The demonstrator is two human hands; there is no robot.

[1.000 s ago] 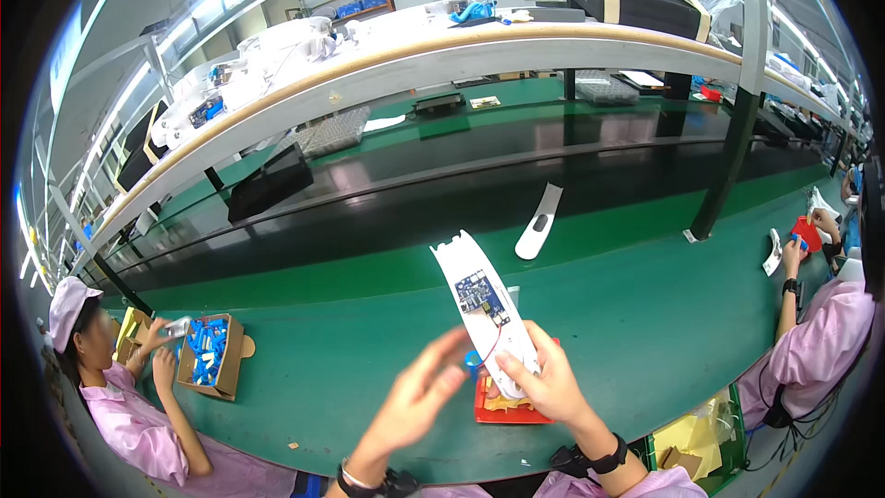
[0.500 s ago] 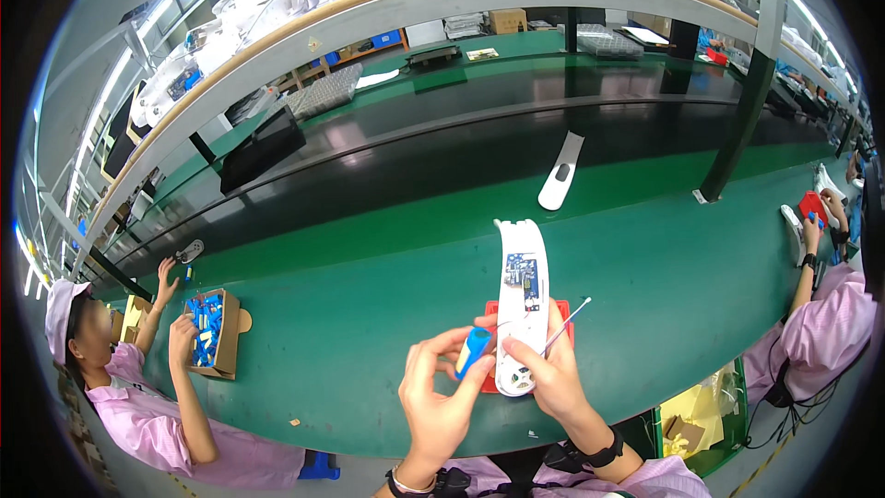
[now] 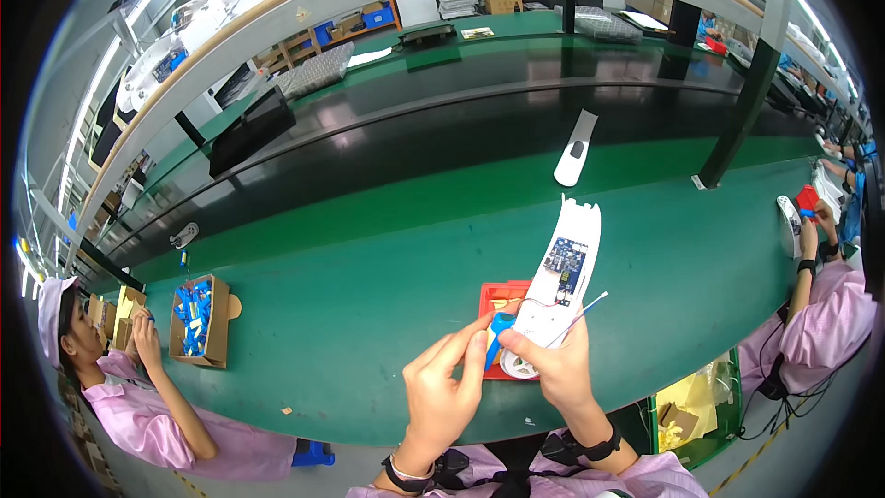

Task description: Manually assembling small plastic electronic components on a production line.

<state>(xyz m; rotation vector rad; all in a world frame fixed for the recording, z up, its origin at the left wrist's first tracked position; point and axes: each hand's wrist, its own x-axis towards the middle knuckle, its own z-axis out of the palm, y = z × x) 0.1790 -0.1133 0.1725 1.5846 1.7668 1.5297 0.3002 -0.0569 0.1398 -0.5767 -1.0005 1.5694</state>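
My right hand (image 3: 560,360) grips a long white plastic housing (image 3: 583,221), tilted with its far end to the right. A blue circuit board (image 3: 565,266) sits inside it. A thin rod or lead with a pale tip (image 3: 597,299) sticks out past my right fingers; its kind is unclear. Fingers of my left hand (image 3: 444,387) close on a blue cylindrical battery (image 3: 498,327) beside the housing's near end. A thin red wire runs near the battery and board. Under both hands lies a red tray (image 3: 493,297), mostly hidden.
A white cover piece (image 3: 573,155) lies farther off. At left, a cardboard box (image 3: 218,323) holds several blue batteries near a co-worker (image 3: 138,397). Another person (image 3: 820,314) works at right. A green bin (image 3: 710,433) stands below the table edge; a dark post (image 3: 742,115) rises at right.
The housing has swung to a rightward tilt. My left hand has brought the battery against its near end. The left co-worker's hands have come together, away from the box.
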